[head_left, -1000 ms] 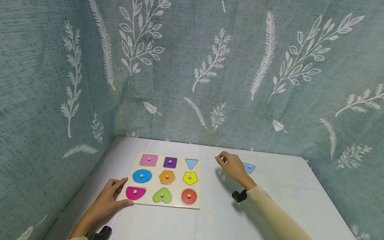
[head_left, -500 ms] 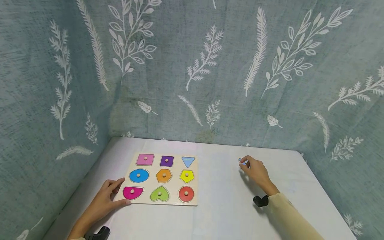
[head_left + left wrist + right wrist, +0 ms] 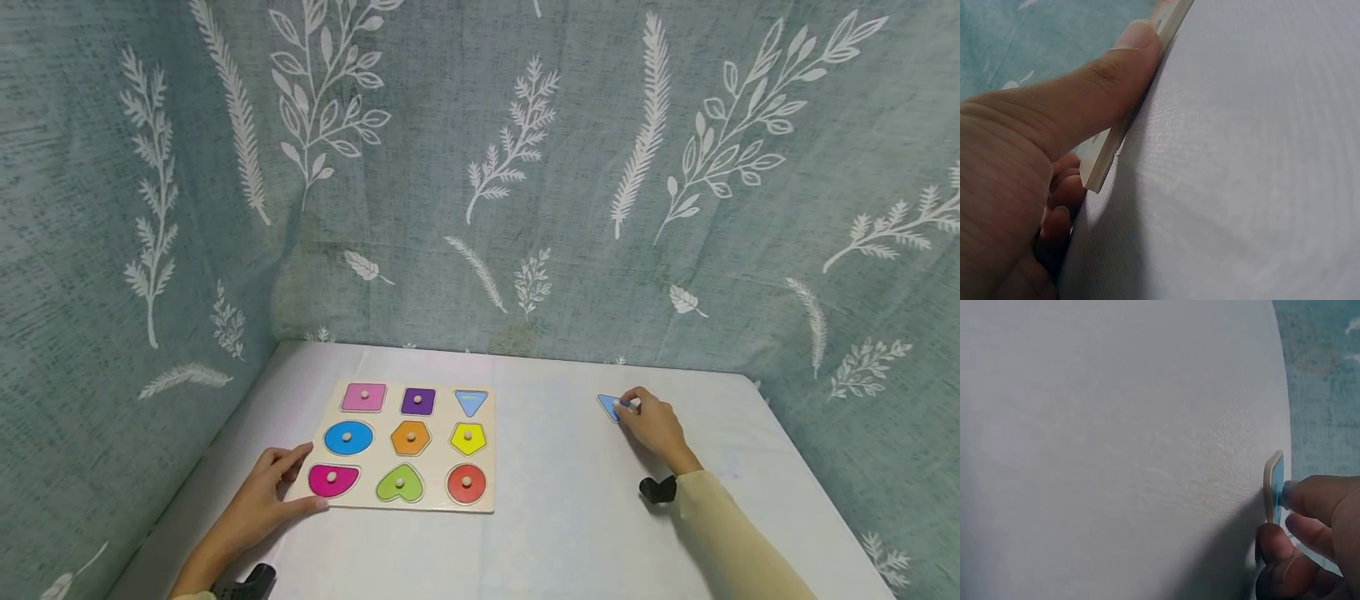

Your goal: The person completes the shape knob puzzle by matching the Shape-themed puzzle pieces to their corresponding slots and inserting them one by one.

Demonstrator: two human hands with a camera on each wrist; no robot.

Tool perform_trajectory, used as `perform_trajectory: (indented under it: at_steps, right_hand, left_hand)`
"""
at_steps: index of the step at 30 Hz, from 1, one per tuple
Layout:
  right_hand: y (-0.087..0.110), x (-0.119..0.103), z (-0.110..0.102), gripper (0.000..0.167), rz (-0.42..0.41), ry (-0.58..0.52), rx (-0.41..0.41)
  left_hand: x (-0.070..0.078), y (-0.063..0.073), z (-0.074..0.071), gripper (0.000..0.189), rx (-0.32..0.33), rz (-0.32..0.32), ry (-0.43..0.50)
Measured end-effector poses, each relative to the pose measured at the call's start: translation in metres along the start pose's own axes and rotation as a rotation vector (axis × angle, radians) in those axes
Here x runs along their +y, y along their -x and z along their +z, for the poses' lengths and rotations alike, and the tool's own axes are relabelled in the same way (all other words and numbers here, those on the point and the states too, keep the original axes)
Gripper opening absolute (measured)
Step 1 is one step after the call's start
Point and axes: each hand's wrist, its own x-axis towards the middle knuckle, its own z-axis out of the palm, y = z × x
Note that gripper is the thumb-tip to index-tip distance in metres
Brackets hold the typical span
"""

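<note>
A wooden peg puzzle board (image 3: pixel 442 462) lies on the white-covered table, with several coloured knobbed shapes in its recesses. Its triangle recess (image 3: pixel 471 403), top right, has a blue floor and no knob. At the board's near left corner my left hand (image 3: pixel 255 504) holds on, thumb along the front edge, fingers at the left side. Off to the right, my right hand (image 3: pixel 654 427) pinches a blue triangle puzzle piece (image 3: pixel 608 406) by its knob. In the right wrist view the triangle piece (image 3: pixel 1277 487) stands tilted close to the cloth, partly covered by my fingers.
White cloth (image 3: pixel 555 475) spreads between the board and my right hand. A teal curtain (image 3: pixel 420 308) with white leaf prints rises behind the table and along its left side.
My right hand has gone from left of the blue triangle piece to the piece's knob and pinches it; the piece has turned slightly. The left hand stays at the board's corner.
</note>
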Motion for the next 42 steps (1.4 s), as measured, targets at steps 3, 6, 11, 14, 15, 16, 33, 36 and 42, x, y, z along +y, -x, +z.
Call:
perform_trajectory:
  at_steps: [3, 6, 11, 14, 15, 16, 33, 36, 42]
  right_hand:
    - [-0.003, 0.001, 0.000, 0.036, 0.002, 0.001, 0.007]
    - [-0.005, 0.001, 0.001, 0.033, 0.000, 0.000, 0.015]
    - [-0.008, 0.001, 0.002, 0.028, -0.017, -0.006, 0.024]
    - [-0.010, 0.000, 0.002, 0.027, -0.023, 0.001, 0.024]
    - [-0.011, 0.000, 0.001, 0.027, -0.027, 0.005, 0.025]
    - [-0.011, -0.001, 0.000, 0.027, -0.030, 0.008, 0.027]
    - [-0.004, -0.023, 0.000, 0.027, -0.070, -0.036, 0.060]
    - [-0.003, -0.029, 0.000, 0.026, -0.097, -0.047, 0.061]
    - [-0.003, -0.041, 0.006, 0.025, -0.125, -0.047, 0.067]
  left_hand:
    - [0.001, -0.002, 0.000, 0.104, -0.002, 0.002, 0.000]
    - [0.002, -0.003, 0.000, 0.105, -0.009, 0.001, -0.001]
    - [0.002, -0.003, -0.001, 0.107, -0.019, -0.011, -0.007]
    - [0.002, -0.002, -0.002, 0.108, -0.026, -0.023, -0.002]
    - [0.003, -0.002, -0.002, 0.108, -0.029, -0.026, 0.000]
    - [0.003, -0.002, -0.002, 0.108, -0.030, -0.029, 0.004]
    - [0.001, -0.002, -0.002, 0.108, -0.027, -0.019, -0.006]
    - [0.002, -0.003, -0.002, 0.108, -0.027, -0.017, -0.005]
    - [-0.002, -0.002, -0.002, 0.103, -0.017, 0.023, 0.006]
